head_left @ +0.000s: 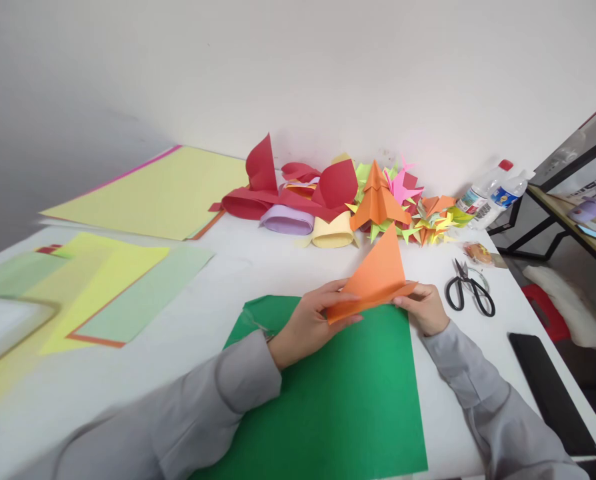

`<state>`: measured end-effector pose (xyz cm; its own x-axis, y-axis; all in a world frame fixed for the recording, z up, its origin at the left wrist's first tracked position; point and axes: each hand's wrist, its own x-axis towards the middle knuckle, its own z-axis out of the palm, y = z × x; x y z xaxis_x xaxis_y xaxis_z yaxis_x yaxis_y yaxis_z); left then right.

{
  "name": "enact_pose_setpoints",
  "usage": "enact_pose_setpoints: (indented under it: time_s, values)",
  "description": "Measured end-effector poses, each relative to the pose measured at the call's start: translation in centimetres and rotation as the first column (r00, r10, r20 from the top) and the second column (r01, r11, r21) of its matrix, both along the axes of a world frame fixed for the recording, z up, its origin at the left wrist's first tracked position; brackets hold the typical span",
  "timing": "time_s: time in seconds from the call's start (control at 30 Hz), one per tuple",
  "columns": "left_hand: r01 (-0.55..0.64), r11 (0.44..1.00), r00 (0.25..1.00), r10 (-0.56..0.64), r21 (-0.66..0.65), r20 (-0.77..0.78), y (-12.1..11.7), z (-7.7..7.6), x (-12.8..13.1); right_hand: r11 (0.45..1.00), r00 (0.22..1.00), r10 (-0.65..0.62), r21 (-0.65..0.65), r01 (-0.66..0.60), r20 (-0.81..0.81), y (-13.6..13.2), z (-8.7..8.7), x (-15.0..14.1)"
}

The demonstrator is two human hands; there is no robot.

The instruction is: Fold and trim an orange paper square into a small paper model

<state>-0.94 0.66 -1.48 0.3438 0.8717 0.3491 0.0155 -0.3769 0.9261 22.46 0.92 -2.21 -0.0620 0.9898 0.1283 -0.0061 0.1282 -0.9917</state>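
Between my two hands is a folded piece of orange paper, triangular on top with a strip turned up along its lower edge. My left hand pinches its lower left corner, thumb and fingers on either side. At the right end of the folded strip, the fingertips of my right hand are closed on the paper. The orange paper is raised above a green sheet that lies flat on the white table. My left forearm covers part of that green sheet.
Black-handled scissors and a black flat case lie at the right. Along the wall sit red paper shapes, an orange folded plane and two plastic bottles. Yellow sheets and green strips cover the left.
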Motion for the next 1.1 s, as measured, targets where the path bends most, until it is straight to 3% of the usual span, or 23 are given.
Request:
enact_pose_setpoints:
  time_s: [0.23,0.5,0.63,0.83,1.1]
  values:
    - [-0.037,0.977,0.999,0.032,-0.212,-0.029,-0.3,0.2,0.3,0.999,0.999,-0.048,-0.025,0.048,-0.019,0.1,-0.7,0.1]
    - [-0.067,0.945,0.997,0.079,-0.321,0.025,-0.3,0.1,0.5,0.995,0.992,-0.1,-0.017,0.099,-0.072,0.1,-0.7,-0.6]
    - [-0.025,0.929,0.994,0.062,-0.369,0.088,-0.3,-0.1,0.6,0.994,0.989,-0.107,-0.018,0.105,-0.107,0.2,-1.0,-0.6]
    - [-0.002,0.936,0.992,0.045,-0.353,0.114,-0.2,-0.2,0.8,0.993,0.986,-0.115,-0.011,0.115,-0.117,0.2,-1.1,-0.7]
    - [-0.021,0.976,0.994,0.043,-0.219,0.1,-0.2,-0.2,0.5,0.998,0.996,-0.066,0.003,0.066,-0.061,-0.1,-0.6,-0.7]
